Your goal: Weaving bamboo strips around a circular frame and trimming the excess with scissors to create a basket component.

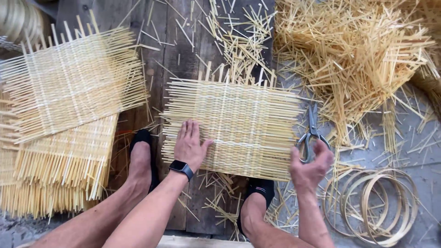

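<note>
A woven mat of thin bamboo strips (pixel 239 124) lies flat on dark wooden planks in front of me. My left hand (pixel 189 144) presses palm-down on its near left part, fingers spread; a black watch sits on the wrist. My right hand (pixel 311 165) is at the mat's right edge, gripping the handles of grey metal scissors (pixel 313 131), whose closed blades point away from me. Both of my feet in black shoes (pixel 143 156) rest on the planks, one under the mat's near edge.
A stack of finished woven mats (pixel 69 92) lies at the left. A large heap of loose bamboo strips (pixel 353 50) fills the upper right. Several bamboo hoops (pixel 372 206) lie at the lower right. Cut scraps litter the planks (pixel 179 50).
</note>
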